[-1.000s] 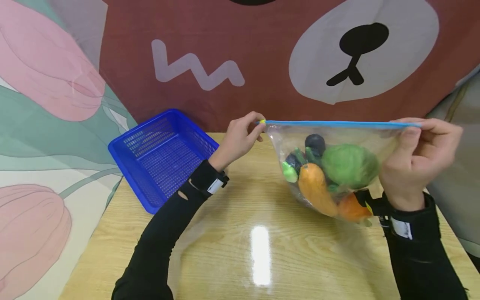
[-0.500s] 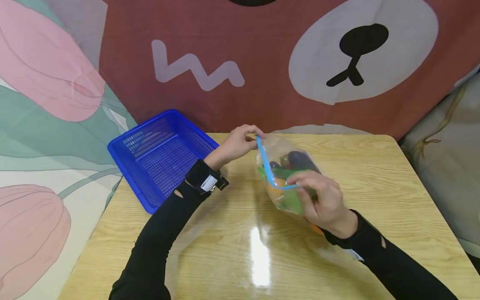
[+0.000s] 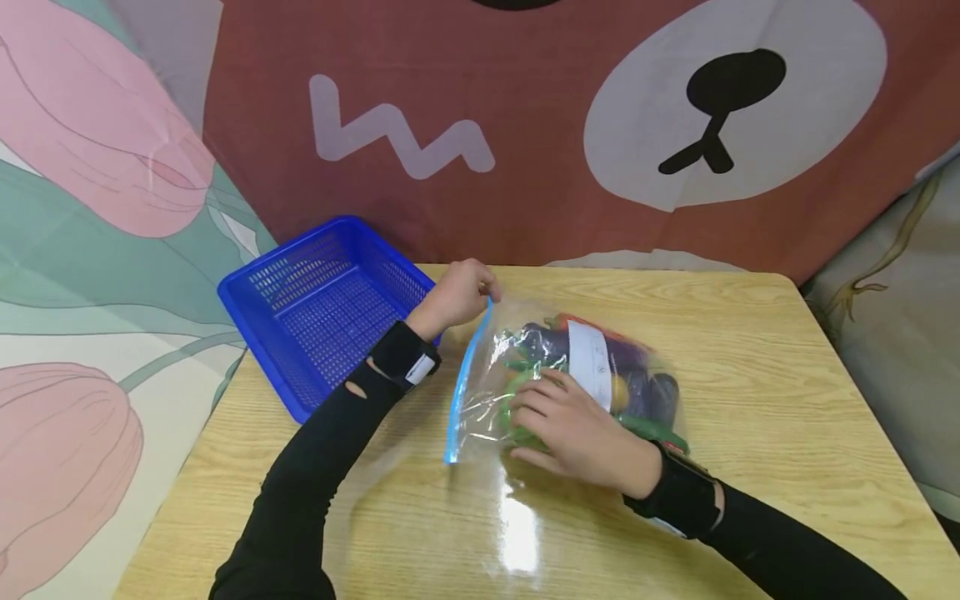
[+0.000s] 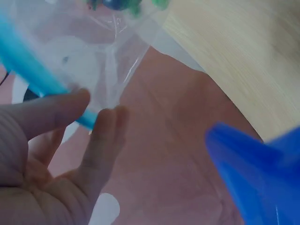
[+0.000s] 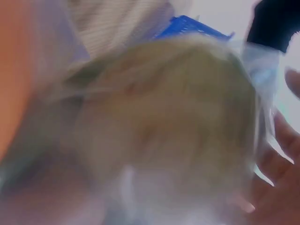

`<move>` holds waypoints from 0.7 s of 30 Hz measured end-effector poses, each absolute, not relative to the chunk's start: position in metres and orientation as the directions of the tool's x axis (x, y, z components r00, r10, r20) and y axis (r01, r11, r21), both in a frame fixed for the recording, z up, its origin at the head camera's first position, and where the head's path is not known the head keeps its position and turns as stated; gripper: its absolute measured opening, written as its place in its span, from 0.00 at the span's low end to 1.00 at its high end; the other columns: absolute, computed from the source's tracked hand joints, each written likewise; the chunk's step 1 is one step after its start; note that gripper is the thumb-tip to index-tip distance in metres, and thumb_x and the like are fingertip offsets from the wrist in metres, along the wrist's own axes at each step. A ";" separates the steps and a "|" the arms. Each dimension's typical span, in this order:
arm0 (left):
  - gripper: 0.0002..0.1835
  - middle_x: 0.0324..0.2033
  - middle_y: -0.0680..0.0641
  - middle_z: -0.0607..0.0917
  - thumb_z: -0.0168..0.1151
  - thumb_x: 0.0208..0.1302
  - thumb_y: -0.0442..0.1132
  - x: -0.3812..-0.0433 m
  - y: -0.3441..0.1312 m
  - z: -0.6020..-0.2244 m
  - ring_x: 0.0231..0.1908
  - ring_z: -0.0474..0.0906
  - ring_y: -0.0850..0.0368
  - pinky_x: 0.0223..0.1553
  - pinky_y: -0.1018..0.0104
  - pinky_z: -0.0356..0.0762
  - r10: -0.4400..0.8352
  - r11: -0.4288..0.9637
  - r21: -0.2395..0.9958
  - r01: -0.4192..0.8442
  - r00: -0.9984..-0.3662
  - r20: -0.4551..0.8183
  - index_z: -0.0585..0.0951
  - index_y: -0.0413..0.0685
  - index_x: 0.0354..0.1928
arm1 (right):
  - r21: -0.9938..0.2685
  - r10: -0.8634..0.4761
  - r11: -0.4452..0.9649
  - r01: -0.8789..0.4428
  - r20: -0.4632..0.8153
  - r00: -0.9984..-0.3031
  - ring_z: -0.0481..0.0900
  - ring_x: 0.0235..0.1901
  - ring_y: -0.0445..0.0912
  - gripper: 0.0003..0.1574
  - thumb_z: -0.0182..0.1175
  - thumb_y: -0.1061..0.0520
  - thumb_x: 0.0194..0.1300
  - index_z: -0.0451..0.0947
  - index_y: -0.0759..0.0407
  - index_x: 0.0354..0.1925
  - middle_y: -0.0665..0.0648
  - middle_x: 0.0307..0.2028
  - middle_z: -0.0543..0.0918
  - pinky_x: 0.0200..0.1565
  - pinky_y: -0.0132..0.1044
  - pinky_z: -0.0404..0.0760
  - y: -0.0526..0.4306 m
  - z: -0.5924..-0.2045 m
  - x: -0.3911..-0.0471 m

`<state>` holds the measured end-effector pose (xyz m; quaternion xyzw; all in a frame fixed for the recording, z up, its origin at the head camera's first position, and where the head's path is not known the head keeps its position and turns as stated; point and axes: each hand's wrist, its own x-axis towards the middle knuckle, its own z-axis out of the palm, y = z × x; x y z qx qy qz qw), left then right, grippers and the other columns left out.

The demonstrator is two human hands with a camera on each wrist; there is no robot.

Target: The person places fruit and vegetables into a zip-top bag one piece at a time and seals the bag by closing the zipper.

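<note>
A clear zip bag [image 3: 483,408] of vegetables lies on its side on the table, its blue zip strip [image 3: 462,387] facing left. Purple eggplants, a green cucumber [image 3: 648,429] and a white label [image 3: 590,358] show through the plastic. My left hand [image 3: 453,293] pinches the zip strip's far corner; the left wrist view has the thumb and fingers [image 4: 101,136] at that end. Over the near side of the bag rests my right hand [image 3: 577,437], fingers spread and bent lightly across a round green vegetable [image 3: 512,404]. The right wrist view is blurred by the bag close up.
A blue plastic basket [image 3: 258,354] with perforated sides stands at the left, right beside the left wrist. Behind the wooden table [image 3: 757,400] hangs a brown cloth [image 3: 525,200] with a printed animal face.
The bag has come down from being held up by both hands and now lies flat, zip end left. My right hand has let go of the zip and moved left onto the bag.
</note>
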<state>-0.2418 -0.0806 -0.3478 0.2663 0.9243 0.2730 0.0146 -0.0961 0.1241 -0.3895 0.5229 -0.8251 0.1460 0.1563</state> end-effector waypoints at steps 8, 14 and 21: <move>0.15 0.44 0.44 0.82 0.56 0.50 0.21 -0.241 -0.092 -0.358 0.49 0.76 0.47 0.51 0.57 0.73 0.595 0.801 0.151 0.579 -0.797 -0.103 0.87 0.46 0.30 | -0.097 -0.866 0.443 -0.891 0.210 -0.454 0.68 0.59 0.53 0.14 0.71 0.54 0.52 0.76 0.50 0.36 0.53 0.51 0.78 0.58 0.62 0.62 0.130 -0.397 -0.097; 0.21 0.63 0.39 0.67 0.51 0.58 0.24 -0.235 -0.097 -0.358 0.61 0.64 0.36 0.60 0.47 0.62 0.522 0.852 0.095 0.514 -0.823 -0.227 0.85 0.52 0.46 | -0.141 -0.869 0.419 -0.897 0.224 -0.441 0.66 0.61 0.54 0.12 0.70 0.54 0.53 0.76 0.50 0.34 0.55 0.54 0.77 0.59 0.62 0.60 0.130 -0.400 -0.099; 0.24 0.68 0.34 0.58 0.53 0.69 0.46 -0.209 -0.109 -0.342 0.67 0.51 0.34 0.63 0.41 0.53 0.462 0.886 0.154 0.436 -0.853 -0.244 0.70 0.51 0.65 | -0.287 -0.738 0.543 -0.790 0.286 -0.611 0.60 0.65 0.58 0.13 0.64 0.48 0.61 0.76 0.53 0.40 0.61 0.61 0.71 0.62 0.65 0.50 0.148 -0.381 -0.105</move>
